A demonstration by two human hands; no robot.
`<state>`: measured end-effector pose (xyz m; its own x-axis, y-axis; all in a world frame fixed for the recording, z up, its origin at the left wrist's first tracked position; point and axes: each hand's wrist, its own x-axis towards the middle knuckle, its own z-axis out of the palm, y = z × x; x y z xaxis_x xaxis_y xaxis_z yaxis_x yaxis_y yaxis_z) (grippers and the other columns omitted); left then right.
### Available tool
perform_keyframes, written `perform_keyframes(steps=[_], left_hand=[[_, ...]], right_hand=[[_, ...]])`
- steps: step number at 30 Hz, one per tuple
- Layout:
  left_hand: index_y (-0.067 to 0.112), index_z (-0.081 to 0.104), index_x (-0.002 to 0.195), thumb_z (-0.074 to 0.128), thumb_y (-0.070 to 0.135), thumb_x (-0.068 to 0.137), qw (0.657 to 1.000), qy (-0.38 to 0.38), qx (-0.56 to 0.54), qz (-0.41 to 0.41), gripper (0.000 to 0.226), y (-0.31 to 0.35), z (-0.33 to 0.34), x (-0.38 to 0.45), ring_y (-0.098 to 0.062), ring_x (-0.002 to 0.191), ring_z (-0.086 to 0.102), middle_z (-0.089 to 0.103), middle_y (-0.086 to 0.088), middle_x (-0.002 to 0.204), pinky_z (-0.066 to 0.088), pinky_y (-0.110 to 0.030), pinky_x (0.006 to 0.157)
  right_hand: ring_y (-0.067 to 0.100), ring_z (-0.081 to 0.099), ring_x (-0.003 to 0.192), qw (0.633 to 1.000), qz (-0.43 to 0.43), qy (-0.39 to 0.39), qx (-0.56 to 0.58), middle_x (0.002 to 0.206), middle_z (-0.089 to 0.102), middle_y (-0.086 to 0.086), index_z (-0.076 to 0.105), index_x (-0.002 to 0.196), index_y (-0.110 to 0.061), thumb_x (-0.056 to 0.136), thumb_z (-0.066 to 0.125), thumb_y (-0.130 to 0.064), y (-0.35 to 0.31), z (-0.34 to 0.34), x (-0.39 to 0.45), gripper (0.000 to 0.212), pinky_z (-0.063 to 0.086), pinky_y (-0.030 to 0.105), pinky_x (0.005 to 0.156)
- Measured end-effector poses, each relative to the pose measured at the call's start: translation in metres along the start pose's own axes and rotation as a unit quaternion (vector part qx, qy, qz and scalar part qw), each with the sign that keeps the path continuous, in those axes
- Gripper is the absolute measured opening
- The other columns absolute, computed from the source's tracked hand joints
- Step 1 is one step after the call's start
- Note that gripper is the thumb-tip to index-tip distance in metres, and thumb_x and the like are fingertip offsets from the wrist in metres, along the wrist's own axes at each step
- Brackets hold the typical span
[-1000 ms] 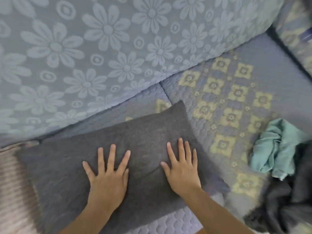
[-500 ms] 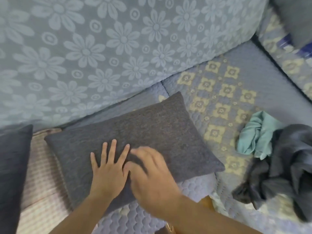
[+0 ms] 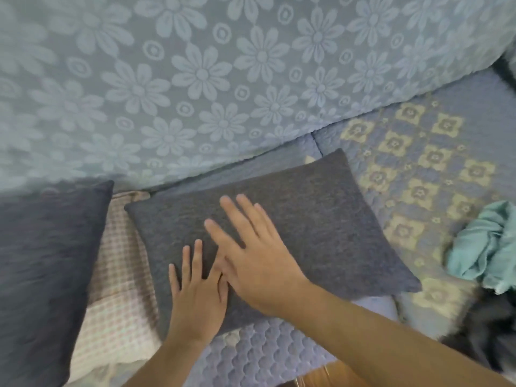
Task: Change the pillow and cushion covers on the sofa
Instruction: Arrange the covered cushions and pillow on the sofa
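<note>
Blue quilted sofa seat (image 3: 279, 350) with a yellow flower-square patch is filling the near and right of the view, and a pale blue backrest cover with raised daisies (image 3: 195, 79) is rising behind it at the far side. On the seat, the left hand (image 3: 195, 297) is lying flat with straight, spread fingers on the near left part of a dark grey rectangular cushion (image 3: 307, 219). The right hand (image 3: 257, 263) is reaching across, fingers straight and together, palm down over the middle of the same cushion and partly overlapping the left hand's thumb side; neither hand is gripping anything. The cushion is lying flat on the seat, its far corner close to the backrest. Just left of it a pink checked pillow (image 3: 117, 275) is showing, and farther left a second dark grey cushion (image 3: 42, 275) is lying. At the right edge, a crumpled teal cloth (image 3: 480, 247) is sitting beside a dark grey heap of fabric (image 3: 491, 325).
</note>
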<state>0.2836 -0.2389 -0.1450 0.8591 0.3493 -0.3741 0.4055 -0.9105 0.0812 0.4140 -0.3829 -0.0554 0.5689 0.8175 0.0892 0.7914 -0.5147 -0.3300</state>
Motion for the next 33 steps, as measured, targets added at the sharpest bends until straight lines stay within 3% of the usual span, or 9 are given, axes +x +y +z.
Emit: perform_keyframes(steps=[2,5,7,13,16,19,24,27,33], left_hand=[[0.034,-0.007,0.16,0.01,0.057,0.102,1.0,0.003,0.012,0.003,0.065,-0.008,0.002,-0.006,-0.028,0.157,0.0,0.0,-0.006,0.17,0.013,-0.058,0.124],[0.022,0.004,0.161,0.011,0.059,0.104,1.0,0.021,0.004,-0.009,0.068,-0.015,0.0,-0.016,-0.023,0.157,0.007,0.003,-0.001,0.169,0.017,-0.053,0.124],[0.022,0.002,0.162,0.012,0.062,0.103,0.989,0.004,-0.108,-0.098,0.072,-0.021,-0.002,-0.019,-0.026,0.157,0.002,-0.002,-0.001,0.17,0.015,-0.053,0.125],[0.015,0.042,0.151,0.029,0.068,0.099,0.673,-0.117,-0.576,-0.449,0.076,-0.055,-0.017,-0.046,-0.033,0.127,0.055,0.051,-0.011,0.146,0.045,-0.043,0.102],[0.011,0.066,0.124,0.034,0.052,0.106,0.775,-0.118,-0.5,-0.367,0.055,-0.051,-0.029,-0.067,-0.028,0.098,0.068,0.07,-0.007,0.112,0.054,-0.045,0.092],[0.02,0.074,0.106,0.045,0.046,0.104,0.752,-0.152,-0.571,-0.294,0.039,-0.069,-0.036,-0.094,-0.02,0.092,0.075,0.078,-0.001,0.1,0.057,-0.04,0.086],[0.008,0.067,0.091,0.037,0.036,0.108,0.882,-0.091,-0.227,-0.402,0.045,-0.115,-0.007,-0.129,-0.038,0.09,0.065,0.07,-0.017,0.095,0.053,-0.045,0.082],[0.022,0.055,0.077,0.043,0.034,0.105,0.942,-0.012,-0.227,-0.246,0.033,-0.076,-0.021,-0.118,-0.023,0.069,0.06,0.06,0.001,0.075,0.051,-0.037,0.063],[0.02,0.054,0.139,0.052,0.034,0.101,0.971,0.117,-0.194,0.071,0.04,0.045,-0.08,0.012,-0.027,0.127,0.048,0.054,-0.007,0.135,0.043,-0.043,0.105]], right_hand=[[0.028,-0.002,0.155,0.991,-0.026,-0.103,-0.076,0.168,0.003,0.009,0.005,0.16,-0.026,0.105,0.022,-0.049,0.048,0.022,-0.016,0.062,0.0,0.045,0.125],[0.022,-0.011,0.154,0.909,0.305,-0.267,-0.095,0.166,-0.017,0.0,-0.013,0.158,-0.032,0.094,-0.008,-0.066,0.139,0.038,-0.039,0.072,-0.004,0.045,0.124],[0.023,-0.009,0.154,0.898,0.332,-0.281,-0.065,0.167,-0.015,-0.002,-0.009,0.159,-0.032,0.1,0.004,-0.063,0.145,0.043,-0.028,0.068,-0.003,0.049,0.124],[0.028,-0.009,0.154,0.897,0.356,-0.256,-0.058,0.167,-0.013,0.002,-0.01,0.159,-0.026,0.104,0.008,-0.052,0.102,0.035,-0.027,0.063,0.0,0.051,0.124],[0.026,-0.009,0.154,0.889,0.376,-0.259,-0.048,0.167,-0.013,-0.001,-0.011,0.159,-0.03,0.102,0.005,-0.057,0.108,0.034,-0.04,0.065,0.0,0.051,0.124],[0.025,-0.007,0.154,0.866,0.41,-0.285,-0.04,0.167,-0.012,-0.003,-0.009,0.158,-0.034,0.099,0.006,-0.064,0.12,0.029,-0.045,0.068,0.001,0.053,0.123],[0.027,-0.009,0.154,0.863,0.41,-0.292,-0.042,0.167,-0.015,-0.002,-0.011,0.158,-0.032,0.1,0.007,-0.064,0.108,0.033,-0.041,0.069,-0.001,0.055,0.123],[0.028,-0.013,0.153,0.868,0.411,-0.277,-0.044,0.166,-0.017,0.0,-0.014,0.158,-0.029,0.1,0.004,-0.061,0.091,0.042,-0.044,0.069,-0.003,0.056,0.122],[0.026,-0.01,0.154,0.881,0.408,-0.238,-0.036,0.167,-0.012,0.0,-0.01,0.159,-0.028,0.1,0.01,-0.061,0.086,0.044,-0.063,0.07,-0.002,0.054,0.123]])
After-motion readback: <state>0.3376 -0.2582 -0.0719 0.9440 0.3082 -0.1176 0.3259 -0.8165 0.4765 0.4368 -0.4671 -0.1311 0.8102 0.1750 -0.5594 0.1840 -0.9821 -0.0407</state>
